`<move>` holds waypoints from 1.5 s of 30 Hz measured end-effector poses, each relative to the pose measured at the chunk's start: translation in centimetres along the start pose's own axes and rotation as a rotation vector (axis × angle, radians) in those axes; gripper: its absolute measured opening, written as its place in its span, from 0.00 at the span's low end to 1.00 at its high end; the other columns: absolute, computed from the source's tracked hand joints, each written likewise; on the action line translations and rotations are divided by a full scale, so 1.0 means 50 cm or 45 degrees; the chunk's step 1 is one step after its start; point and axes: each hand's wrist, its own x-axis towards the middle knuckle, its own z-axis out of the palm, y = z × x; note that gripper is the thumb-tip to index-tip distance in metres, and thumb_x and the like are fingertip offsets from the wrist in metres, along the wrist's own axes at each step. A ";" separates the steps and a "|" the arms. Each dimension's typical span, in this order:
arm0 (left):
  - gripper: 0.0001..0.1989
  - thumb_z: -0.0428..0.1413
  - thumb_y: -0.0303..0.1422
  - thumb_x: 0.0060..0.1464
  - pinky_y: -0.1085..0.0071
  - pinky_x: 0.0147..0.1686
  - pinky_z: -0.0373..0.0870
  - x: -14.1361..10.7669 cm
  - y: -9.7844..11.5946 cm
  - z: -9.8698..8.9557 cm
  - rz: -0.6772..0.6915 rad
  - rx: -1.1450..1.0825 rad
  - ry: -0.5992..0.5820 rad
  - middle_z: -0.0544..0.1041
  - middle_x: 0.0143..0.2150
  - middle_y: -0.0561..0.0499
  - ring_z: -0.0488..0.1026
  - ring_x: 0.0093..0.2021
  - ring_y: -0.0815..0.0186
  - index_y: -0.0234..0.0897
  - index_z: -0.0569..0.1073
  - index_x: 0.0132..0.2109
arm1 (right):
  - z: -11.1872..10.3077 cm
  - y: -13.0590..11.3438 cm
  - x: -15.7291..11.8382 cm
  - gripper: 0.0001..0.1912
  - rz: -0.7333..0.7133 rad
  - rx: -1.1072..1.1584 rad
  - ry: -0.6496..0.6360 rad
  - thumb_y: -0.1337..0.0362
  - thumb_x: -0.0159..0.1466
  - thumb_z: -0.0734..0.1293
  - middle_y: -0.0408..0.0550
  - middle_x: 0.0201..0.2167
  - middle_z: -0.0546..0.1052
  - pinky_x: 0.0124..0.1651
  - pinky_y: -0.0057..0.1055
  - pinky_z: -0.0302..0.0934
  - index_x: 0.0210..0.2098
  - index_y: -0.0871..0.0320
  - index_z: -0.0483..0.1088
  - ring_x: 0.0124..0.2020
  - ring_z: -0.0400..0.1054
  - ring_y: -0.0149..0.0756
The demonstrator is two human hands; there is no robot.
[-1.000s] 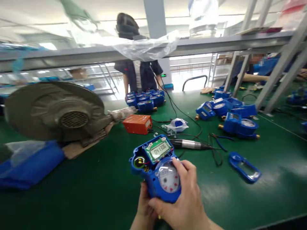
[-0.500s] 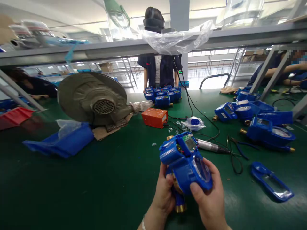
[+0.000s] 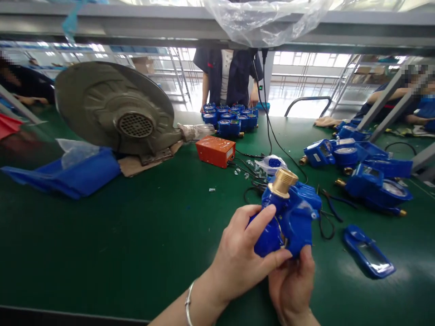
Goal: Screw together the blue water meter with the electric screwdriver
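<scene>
Both my hands hold a blue water meter point(image 3: 301, 222) above the green table. Its threaded brass pipe end point(image 3: 283, 182) points up and away from me, and its display face is turned out of sight. My left hand point(image 3: 241, 244) is closed round the blue pipe body, thumb and fingers pressed on it. From below, my right hand point(image 3: 294, 285) grips the housing, with some of its fingers hidden. To the right lies a loose blue cover point(image 3: 369, 251) with a clear window. Pliers point(image 3: 333, 203) and a black cable lie just behind the meter.
An orange box point(image 3: 215, 151) with cables stands ahead, beside a large blower point(image 3: 115, 108). A blue bin point(image 3: 68, 172) lies at left. Several more water meters point(image 3: 379, 183) stand at right and several at the back. A shelf beam point(image 3: 136, 27) crosses above; a person point(image 3: 226, 81) stands opposite.
The water meter has been turned over, so its display no longer shows and a brass end faces up. My left hand has moved onto its upper side. The view has tilted down.
</scene>
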 end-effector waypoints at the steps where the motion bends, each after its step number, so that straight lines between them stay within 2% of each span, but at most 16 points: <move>1: 0.46 0.66 0.38 0.47 0.59 0.48 0.69 -0.004 -0.010 0.003 0.088 -0.010 0.036 0.61 0.55 0.47 0.65 0.52 0.55 0.57 0.48 0.65 | -0.004 -0.008 0.003 0.28 -0.115 -0.065 0.015 0.47 0.61 0.60 0.50 0.47 0.73 0.51 0.42 0.62 0.57 0.52 0.60 0.46 0.68 0.41; 3: 0.47 0.66 0.38 0.48 0.60 0.51 0.67 -0.012 -0.032 0.013 0.183 -0.035 0.114 0.60 0.57 0.46 0.64 0.54 0.55 0.56 0.46 0.66 | -0.007 -0.032 0.011 0.30 -0.365 -0.254 0.023 0.50 0.58 0.65 0.50 0.49 0.70 0.47 0.39 0.62 0.56 0.52 0.59 0.46 0.67 0.41; 5: 0.47 0.66 0.41 0.48 0.59 0.52 0.67 -0.012 -0.052 0.028 0.157 -0.101 0.202 0.59 0.58 0.45 0.63 0.55 0.54 0.55 0.46 0.66 | 0.000 -0.064 0.020 0.33 -0.609 -0.486 -0.003 0.52 0.54 0.69 0.50 0.51 0.68 0.47 0.37 0.61 0.56 0.52 0.58 0.46 0.66 0.41; 8: 0.49 0.64 0.49 0.46 0.53 0.54 0.65 0.013 -0.062 0.050 0.069 -0.264 0.343 0.58 0.60 0.42 0.62 0.57 0.50 0.52 0.44 0.67 | 0.034 -0.121 0.038 0.36 -0.907 -0.781 -0.086 0.52 0.51 0.72 0.52 0.51 0.67 0.49 0.38 0.61 0.55 0.54 0.60 0.48 0.65 0.42; 10: 0.49 0.63 0.51 0.46 0.50 0.56 0.61 0.046 -0.056 0.056 0.084 -0.367 0.437 0.56 0.62 0.42 0.60 0.59 0.48 0.52 0.43 0.67 | 0.069 -0.156 0.052 0.37 -1.067 -0.887 -0.131 0.51 0.49 0.73 0.52 0.50 0.67 0.50 0.39 0.61 0.54 0.55 0.61 0.47 0.65 0.42; 14: 0.45 0.62 0.50 0.49 0.49 0.58 0.59 0.106 -0.036 0.050 0.125 -0.389 0.593 0.58 0.60 0.44 0.60 0.59 0.48 0.52 0.45 0.67 | 0.128 -0.195 0.073 0.37 -1.131 -0.927 -0.195 0.46 0.50 0.71 0.53 0.47 0.67 0.50 0.44 0.62 0.53 0.57 0.61 0.46 0.66 0.43; 17: 0.44 0.61 0.49 0.50 0.49 0.58 0.59 0.114 -0.024 0.046 0.051 -0.243 0.660 0.57 0.61 0.43 0.59 0.59 0.47 0.48 0.48 0.67 | 0.145 -0.198 0.076 0.38 -1.171 -1.053 -0.145 0.45 0.49 0.72 0.53 0.47 0.67 0.52 0.47 0.61 0.52 0.58 0.63 0.48 0.65 0.46; 20: 0.42 0.61 0.47 0.51 0.50 0.59 0.56 0.117 -0.021 0.055 -0.040 -0.153 0.704 0.55 0.63 0.44 0.57 0.61 0.47 0.46 0.49 0.66 | 0.160 -0.195 0.088 0.37 -1.310 -1.192 -0.096 0.44 0.49 0.72 0.53 0.47 0.66 0.53 0.47 0.60 0.51 0.58 0.63 0.49 0.65 0.45; 23: 0.36 0.60 0.45 0.54 0.49 0.61 0.53 0.148 -0.032 0.074 -0.177 -0.255 0.707 0.56 0.64 0.44 0.55 0.63 0.48 0.44 0.53 0.64 | 0.194 -0.201 0.124 0.36 -1.396 -1.367 -0.018 0.42 0.49 0.71 0.53 0.45 0.66 0.53 0.47 0.60 0.48 0.59 0.65 0.49 0.64 0.44; 27: 0.32 0.60 0.44 0.55 0.52 0.60 0.58 0.194 -0.062 0.099 -0.333 -0.550 0.643 0.61 0.60 0.42 0.60 0.60 0.50 0.39 0.57 0.61 | 0.235 -0.221 0.171 0.38 -1.323 -1.631 0.051 0.36 0.49 0.67 0.53 0.43 0.64 0.51 0.51 0.59 0.45 0.62 0.65 0.49 0.63 0.47; 30: 0.32 0.59 0.45 0.55 0.55 0.57 0.63 0.187 -0.072 0.099 -0.366 -0.679 0.604 0.65 0.57 0.42 0.65 0.57 0.52 0.40 0.57 0.61 | 0.227 -0.220 0.172 0.36 -1.312 -1.611 0.025 0.37 0.49 0.67 0.52 0.42 0.64 0.51 0.49 0.58 0.43 0.61 0.66 0.48 0.63 0.46; 33: 0.36 0.60 0.45 0.53 0.55 0.53 0.66 0.149 -0.072 0.082 -0.280 -0.691 0.639 0.67 0.53 0.43 0.69 0.52 0.53 0.44 0.54 0.64 | 0.184 -0.179 0.149 0.33 -1.117 -1.196 -0.037 0.39 0.50 0.68 0.50 0.40 0.68 0.51 0.43 0.60 0.42 0.60 0.67 0.44 0.64 0.40; 36: 0.40 0.62 0.44 0.52 0.58 0.48 0.69 0.110 -0.068 0.057 -0.218 -0.647 0.632 0.69 0.47 0.45 0.71 0.46 0.56 0.44 0.51 0.66 | 0.141 -0.102 0.123 0.26 -0.644 -0.544 -0.107 0.42 0.58 0.63 0.47 0.37 0.70 0.44 0.36 0.64 0.42 0.59 0.66 0.37 0.66 0.34; 39: 0.43 0.63 0.40 0.49 0.64 0.43 0.71 0.090 -0.062 0.024 -0.171 -0.480 0.542 0.69 0.46 0.45 0.71 0.44 0.59 0.43 0.50 0.66 | 0.122 -0.035 0.096 0.24 -0.309 -0.049 -0.151 0.45 0.61 0.60 0.46 0.40 0.72 0.41 0.33 0.64 0.47 0.57 0.64 0.36 0.67 0.34; 42: 0.45 0.65 0.38 0.48 0.67 0.40 0.72 0.085 -0.057 -0.015 -0.020 -0.313 0.429 0.68 0.47 0.46 0.71 0.43 0.60 0.45 0.49 0.66 | 0.116 -0.010 0.065 0.28 -0.120 0.195 -0.296 0.44 0.61 0.60 0.49 0.46 0.73 0.44 0.34 0.65 0.53 0.56 0.62 0.42 0.69 0.38; 45: 0.49 0.67 0.33 0.44 0.63 0.42 0.72 0.082 -0.062 -0.056 0.253 -0.118 0.291 0.68 0.48 0.45 0.71 0.45 0.58 0.47 0.48 0.67 | 0.103 -0.024 0.039 0.35 0.072 0.306 -0.582 0.41 0.60 0.60 0.50 0.52 0.71 0.51 0.40 0.63 0.61 0.52 0.55 0.49 0.69 0.42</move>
